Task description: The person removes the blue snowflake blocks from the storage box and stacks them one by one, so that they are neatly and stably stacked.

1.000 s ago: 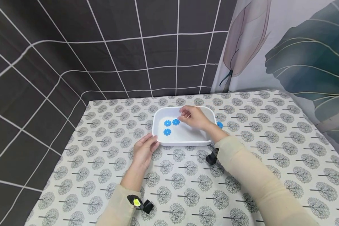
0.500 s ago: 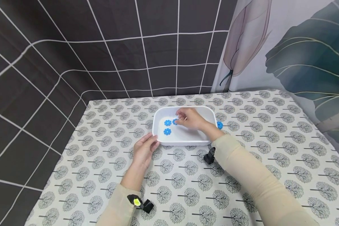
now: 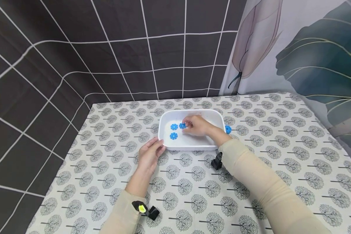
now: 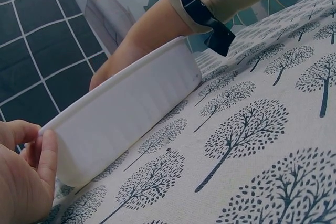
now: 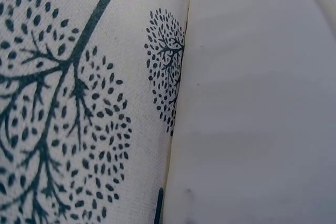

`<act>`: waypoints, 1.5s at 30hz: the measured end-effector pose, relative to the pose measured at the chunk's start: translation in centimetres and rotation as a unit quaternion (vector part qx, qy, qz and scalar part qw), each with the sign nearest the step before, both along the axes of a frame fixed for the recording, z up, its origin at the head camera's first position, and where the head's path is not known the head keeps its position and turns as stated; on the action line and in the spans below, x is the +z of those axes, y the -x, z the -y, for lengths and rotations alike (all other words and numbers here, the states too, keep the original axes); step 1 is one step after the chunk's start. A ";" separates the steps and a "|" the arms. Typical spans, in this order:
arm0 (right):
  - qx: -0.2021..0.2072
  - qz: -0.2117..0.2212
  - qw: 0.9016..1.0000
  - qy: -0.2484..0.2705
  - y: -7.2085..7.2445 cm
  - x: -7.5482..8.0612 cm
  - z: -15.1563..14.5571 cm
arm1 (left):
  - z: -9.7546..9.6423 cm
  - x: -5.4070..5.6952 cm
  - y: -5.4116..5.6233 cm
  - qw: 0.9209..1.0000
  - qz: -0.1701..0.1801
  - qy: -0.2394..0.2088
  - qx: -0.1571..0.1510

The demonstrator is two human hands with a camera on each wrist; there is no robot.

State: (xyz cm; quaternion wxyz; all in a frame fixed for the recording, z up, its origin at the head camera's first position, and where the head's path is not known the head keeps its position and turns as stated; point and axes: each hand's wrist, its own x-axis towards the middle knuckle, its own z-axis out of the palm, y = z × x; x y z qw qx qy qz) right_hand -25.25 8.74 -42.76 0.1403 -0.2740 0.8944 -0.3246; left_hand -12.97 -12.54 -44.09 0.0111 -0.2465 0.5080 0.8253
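A shallow white plastic tray [image 3: 199,148] stands on the tablecloth. My left hand [image 3: 148,155] pinches its near left corner, thumb on the rim and fingers outside; the left wrist view shows this left hand [image 4: 29,171] at the tray wall [image 4: 126,114]. Two flower-shaped, notched blue discs [image 3: 174,127] lie one behind the other in the tray's left part. My right hand [image 3: 197,125] reaches inside with bent fingers, its fingertips right at a third blue disc [image 3: 182,125] and partly covering it. I cannot tell whether they grip it. The right wrist view shows only tray wall and cloth.
Just outside the tray's right end sits more blue plastic [image 3: 228,129], partly hidden by the rim. A tree-print cloth [image 3: 190,195] covers the table. Dark grid-patterned fabric [image 3: 117,55] hangs behind it, and a leaf-print curtain [image 3: 324,65] at the right.
My right hand has shifted slightly left and down, bringing its fingertips onto the third blue disc. The left hand, the tray and the other two discs have stayed in place.
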 end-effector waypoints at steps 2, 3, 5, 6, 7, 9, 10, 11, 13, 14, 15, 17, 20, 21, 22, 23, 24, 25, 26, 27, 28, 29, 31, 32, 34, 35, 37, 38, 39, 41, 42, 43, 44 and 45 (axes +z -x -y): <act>0.005 -0.002 1.000 -0.008 -0.1 0.0 0.0 | 0.0 0.0 0.0 1.000 0.000 -0.001 0.000; 0.007 -0.003 1.000 -0.012 -0.1 0.1 0.0 | 0.0 0.1 0.0 1.000 0.001 -0.003 0.001; 0.016 -0.006 1.000 -0.019 -0.1 0.0 0.0 | 0.0 0.1 0.0 1.000 0.002 -0.004 0.001; 0.021 -0.007 0.999 -0.024 -0.1 -0.1 0.0 | 0.0 0.1 0.0 1.000 0.003 -0.005 0.002; 0.023 -0.007 0.999 -0.028 -0.1 -0.1 0.0 | 0.0 0.1 0.0 1.000 0.003 -0.005 0.002; 0.028 -0.004 0.999 -0.035 -0.2 -0.1 0.0 | 0.0 0.1 0.0 1.000 0.004 -0.005 0.002; 0.028 -0.001 0.999 -0.039 -0.2 -0.1 0.0 | 0.0 0.1 0.0 1.000 0.003 -0.006 0.002; 0.027 0.003 0.999 -0.041 -0.2 -0.1 0.0 | 0.0 0.1 0.0 1.000 0.003 -0.006 0.002; 0.024 0.009 0.999 -0.042 -0.2 -0.1 0.0 | 0.0 0.2 0.0 1.000 0.002 -0.007 0.003; 0.022 0.012 0.999 -0.041 -0.2 -0.1 0.0 | 0.0 0.1 0.0 1.000 0.002 -0.008 0.003; 0.019 0.015 0.999 -0.039 -0.2 -0.1 0.0 | 0.0 0.2 0.0 1.000 0.002 -0.008 0.004; 0.014 0.018 0.999 -0.033 -0.2 -0.1 0.0 | 0.0 0.1 0.0 1.000 0.002 -0.007 0.004; 0.005 0.018 0.999 -0.028 -0.3 -0.1 0.0 | 0.1 0.1 0.0 1.000 0.003 -0.007 0.005; 0.003 0.016 0.999 -0.028 -0.2 -0.1 0.1 | 0.1 0.1 0.0 1.000 0.003 -0.007 0.004; 0.001 0.015 0.999 -0.030 -0.2 -0.1 0.1 | 0.1 0.1 0.0 1.000 0.003 -0.006 0.004; -0.001 0.013 0.999 -0.033 -0.2 -0.2 0.1 | 0.1 0.1 -0.1 1.000 0.003 -0.006 0.003; -0.003 0.012 0.999 -0.037 -0.2 -0.2 0.2 | 0.1 0.0 -0.1 1.000 0.003 -0.006 0.003; -0.005 0.012 0.999 -0.042 -0.3 -0.2 0.2 | 0.1 0.0 -0.1 1.000 0.003 -0.006 0.002; -0.005 0.012 0.999 -0.045 -0.2 -0.2 0.2 | 0.1 0.0 -0.1 1.000 0.002 -0.005 0.001; -0.007 0.011 0.999 -0.049 -0.2 -0.3 0.2 | 0.1 0.0 -0.1 1.000 0.003 -0.004 0.001; -0.008 0.012 0.999 -0.052 -0.2 -0.3 0.2 | 0.0 0.0 -0.1 1.000 0.002 -0.004 0.000; -0.008 0.011 0.998 -0.054 -0.2 -0.2 0.2 | 0.0 0.0 -0.1 1.000 0.002 -0.005 0.000; -0.006 0.011 0.998 -0.058 -0.3 -0.2 0.2 | 0.0 0.1 0.0 1.000 0.002 -0.006 0.000; -0.005 0.012 0.998 -0.059 -0.3 -0.2 0.2 | 0.0 0.1 0.0 1.000 0.003 -0.005 0.000; -0.003 0.017 0.998 -0.058 -0.3 -0.1 0.2 | 0.0 0.1 0.0 1.000 0.004 -0.006 0.001; -0.002 0.019 0.998 -0.056 -0.3 -0.1 0.2 | 0.0 0.1 0.0 1.000 0.005 -0.007 0.002; -0.001 0.021 0.998 -0.051 -0.3 -0.2 0.2 | 0.0 0.0 0.0 1.000 0.005 -0.007 0.002; -0.001 0.021 0.999 -0.049 -0.3 -0.2 0.2 | 0.1 0.0 0.1 1.000 0.004 -0.006 0.001; -0.002 0.021 0.999 -0.048 -0.3 -0.2 0.2 | 0.1 0.0 0.1 1.000 0.003 -0.007 0.002; -0.005 0.019 0.999 -0.047 -0.3 -0.3 0.1 | 0.1 0.0 0.1 1.000 0.002 -0.006 0.002; -0.006 0.018 0.999 -0.047 -0.3 -0.3 0.1 | 0.1 0.0 0.1 1.000 0.001 -0.005 0.002; -0.008 0.018 0.999 -0.047 -0.3 -0.3 0.1 | 0.1 0.0 0.1 1.000 0.001 -0.006 0.003; -0.012 0.020 0.999 -0.047 -0.3 -0.3 0.1 | 0.1 0.0 0.1 1.000 0.001 -0.006 0.004; -0.013 0.021 0.999 -0.045 -0.3 -0.3 0.1 | 0.1 0.0 0.1 1.000 0.002 -0.007 0.005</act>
